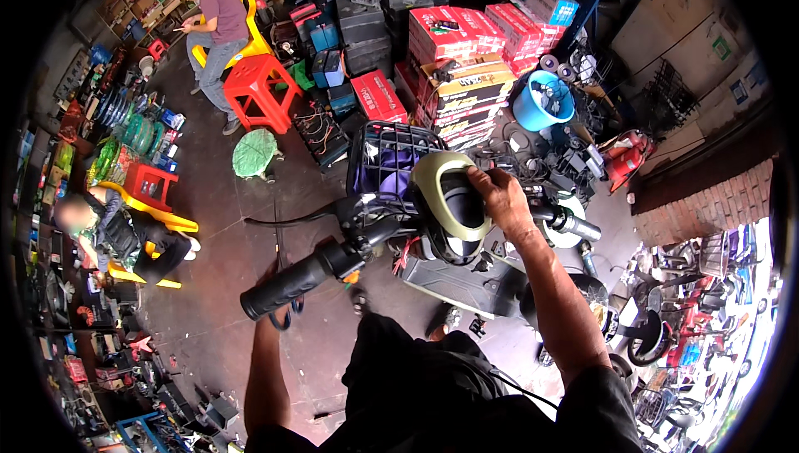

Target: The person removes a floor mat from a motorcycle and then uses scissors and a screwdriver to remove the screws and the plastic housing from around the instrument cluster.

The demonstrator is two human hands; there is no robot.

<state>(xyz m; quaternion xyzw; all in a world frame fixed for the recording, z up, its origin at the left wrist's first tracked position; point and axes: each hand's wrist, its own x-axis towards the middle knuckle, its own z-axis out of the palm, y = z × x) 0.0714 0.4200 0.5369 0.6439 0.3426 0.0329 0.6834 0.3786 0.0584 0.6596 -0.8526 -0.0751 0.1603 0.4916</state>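
Observation:
My right hand [503,203] grips the upper right rim of a pale olive plastic shell [432,192] with a dark inside, possibly a helmet or lamp housing, over a scooter's handlebar. Beside it are the right grip [574,225] and a black wire front basket [384,153] holding something purple. My left hand [271,307] is mostly hidden behind the black left grip [283,284], near dark looped cables [293,310]; what it holds cannot be made out. The scooter's dark footboard [458,287] shows below.
Two seated people [218,24] [125,241] are on the left, near red stools [258,79] and a round green-topped stool [254,152]. Stacked cartons [458,103], a blue bucket [541,116] and loose parts crowd the back. Shelved goods line the left; more vehicles stand at right.

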